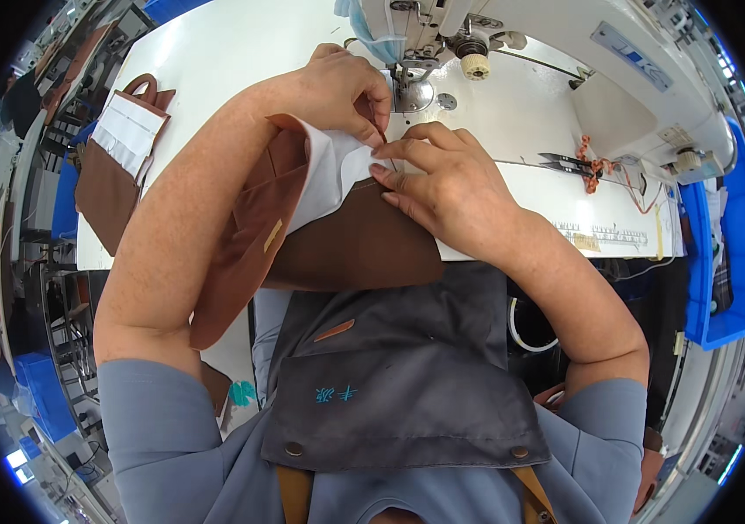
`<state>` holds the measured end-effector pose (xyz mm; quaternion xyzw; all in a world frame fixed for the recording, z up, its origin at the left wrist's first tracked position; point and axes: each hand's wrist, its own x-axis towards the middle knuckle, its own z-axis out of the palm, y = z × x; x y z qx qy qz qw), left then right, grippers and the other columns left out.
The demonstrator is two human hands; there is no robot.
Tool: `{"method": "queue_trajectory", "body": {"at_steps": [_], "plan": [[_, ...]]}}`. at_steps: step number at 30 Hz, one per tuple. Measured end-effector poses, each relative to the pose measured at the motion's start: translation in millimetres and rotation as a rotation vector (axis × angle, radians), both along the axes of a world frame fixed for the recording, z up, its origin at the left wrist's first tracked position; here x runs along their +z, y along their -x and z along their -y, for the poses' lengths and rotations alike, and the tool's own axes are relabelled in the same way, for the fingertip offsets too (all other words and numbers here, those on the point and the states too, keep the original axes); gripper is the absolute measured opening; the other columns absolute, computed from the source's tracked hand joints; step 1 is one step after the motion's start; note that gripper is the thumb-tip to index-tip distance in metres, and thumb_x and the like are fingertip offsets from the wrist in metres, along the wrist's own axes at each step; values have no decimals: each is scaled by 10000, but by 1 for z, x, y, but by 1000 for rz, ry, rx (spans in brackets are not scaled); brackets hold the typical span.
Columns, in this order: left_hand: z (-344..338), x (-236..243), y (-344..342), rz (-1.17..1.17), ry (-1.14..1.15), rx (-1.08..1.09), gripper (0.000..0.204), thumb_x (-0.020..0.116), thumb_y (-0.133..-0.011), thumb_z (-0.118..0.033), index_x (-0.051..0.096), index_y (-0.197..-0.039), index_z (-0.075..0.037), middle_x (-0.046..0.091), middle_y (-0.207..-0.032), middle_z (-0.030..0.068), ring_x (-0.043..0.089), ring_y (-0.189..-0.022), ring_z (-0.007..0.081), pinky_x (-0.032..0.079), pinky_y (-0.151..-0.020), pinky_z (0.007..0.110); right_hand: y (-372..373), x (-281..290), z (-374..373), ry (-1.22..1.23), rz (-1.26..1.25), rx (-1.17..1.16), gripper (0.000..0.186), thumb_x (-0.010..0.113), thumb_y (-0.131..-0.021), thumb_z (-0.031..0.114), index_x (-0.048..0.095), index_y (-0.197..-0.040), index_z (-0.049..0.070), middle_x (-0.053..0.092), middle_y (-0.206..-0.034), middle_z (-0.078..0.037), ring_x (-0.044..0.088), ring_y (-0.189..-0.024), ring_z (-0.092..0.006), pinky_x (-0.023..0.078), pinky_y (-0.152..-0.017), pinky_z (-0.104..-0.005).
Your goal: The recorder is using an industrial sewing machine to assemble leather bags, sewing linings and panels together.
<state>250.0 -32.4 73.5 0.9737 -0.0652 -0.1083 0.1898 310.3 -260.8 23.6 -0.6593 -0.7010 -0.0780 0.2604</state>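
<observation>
Gripping the upper edge of a brown sewn piece (355,240), both hands work close together near the front of the white counter (215,65). If their meeting point is the centre of the clock, the piece spreads mainly from 6 to 8 o'clock, and its lower part hangs over the counter's front edge. It has a dark brown panel, a reddish-brown panel at the 8 o'clock side with a small tan label (274,235), and white lining (331,175) showing between them.

The left hand (338,96) has its fingers bent, and its thumb and forefinger are almost together, pinching the edge. The right hand (451,179) is partly curled; its thumb and forefinger leave only a narrow gap, with the cloth between them.

Just beyond the hands, toward 1 o'clock, stands the presser foot (400,87) of the sewing machine (626,65); the cloth is apart from it. At 12 o'clock hangs a light blue mask (368,31). Near 3 o'clock lie black scissors (565,164) beside orange thread (595,166), and toward 4 o'clock a clear ruler (621,236). Another brown piece (103,192) with a handle rests at 9 o'clock.
</observation>
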Motion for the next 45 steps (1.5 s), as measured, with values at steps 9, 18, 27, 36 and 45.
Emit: {"method": "queue_trajectory", "body": {"at_steps": [9, 18, 27, 36, 45], "plan": [[-27, -17, 15, 289, 283, 93, 221, 803, -810, -155, 716, -975, -37, 704, -954, 48, 650, -950, 144, 512, -839, 294, -2, 8, -3, 14, 85, 4, 308, 799, -808, 258, 794, -1078, 108, 718, -1220, 2, 568, -1138, -224, 469, -902, -362], [145, 42, 160, 283, 499, 72, 336, 633, -902, -75, 610, -1229, 1, 584, -1344, 202, 610, -1226, 302, 395, -1122, 450, -6, 6, -2, 21, 38, 17, 304, 781, -828, 282, 799, -1079, 112, 724, -1234, 19, 549, -1145, -242, 459, -923, -377], [79, -43, 99, 568, -333, 344, 347, 614, -930, -84, 639, -1275, -57, 653, -1339, 82, 552, -1345, 240, 244, -1174, 498, -8, -1, 2, 91, -6, -24, 301, 743, -873, 336, 799, -1113, 163, 706, -1292, 44, 538, -1168, -244, 448, -979, -397], [64, -55, 82, 648, -173, 346, 296, 661, -884, -154, 738, -1162, -87, 713, -1254, 31, 615, -1260, 209, 209, -1195, 518, -13, -3, 3, 66, -10, -42, 287, 752, -872, 348, 804, -1114, 202, 702, -1295, 48, 533, -1195, -229, 438, -982, -387], [41, -57, 43, 695, -184, 300, 319, 660, -863, -163, 737, -1166, -98, 715, -1255, 48, 626, -1242, 213, 206, -1196, 524, -44, 1, -13, 68, 48, -88, 267, 762, -854, 345, 814, -1085, 224, 684, -1266, 31, 537, -1175, -238, 421, -991, -390]]}}
